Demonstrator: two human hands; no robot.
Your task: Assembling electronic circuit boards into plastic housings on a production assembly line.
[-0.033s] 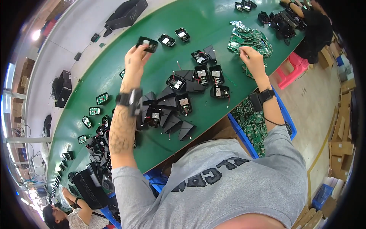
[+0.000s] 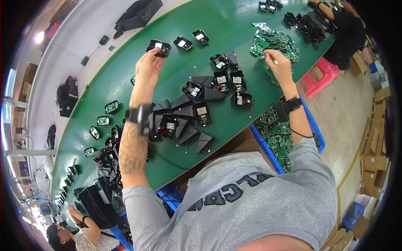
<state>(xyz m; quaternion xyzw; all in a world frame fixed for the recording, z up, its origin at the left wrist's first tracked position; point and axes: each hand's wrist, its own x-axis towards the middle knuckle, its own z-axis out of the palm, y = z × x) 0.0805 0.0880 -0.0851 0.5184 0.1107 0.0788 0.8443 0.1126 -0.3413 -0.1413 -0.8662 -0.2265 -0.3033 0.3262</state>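
My left hand (image 2: 147, 67) grips a black plastic housing (image 2: 164, 48) by its near edge, above the far side of the green table. Its open side faces up, with a white part inside. Over the near edge of a heap of green circuit boards (image 2: 278, 43), my right hand (image 2: 279, 67) has thumb and fingers pinched together. Whatever they hold, if anything, is too small to make out. Two similar housings, one being this black housing (image 2: 183, 43), lie just right of the held one. Between my arms sit several more open housings (image 2: 222, 81) with red wires and black wedge-shaped covers (image 2: 183, 107).
A blue crate (image 2: 272, 158) of circuit boards stands below the table edge at my right. Small housings with green boards (image 2: 112, 107) lie left of my arm. Co-workers sit at the lower left and upper right, near a pink stool (image 2: 320, 77).
My left hand has shifted slightly left and toward me, and the housing in it has tilted so more of its inside shows. My right hand has barely moved.
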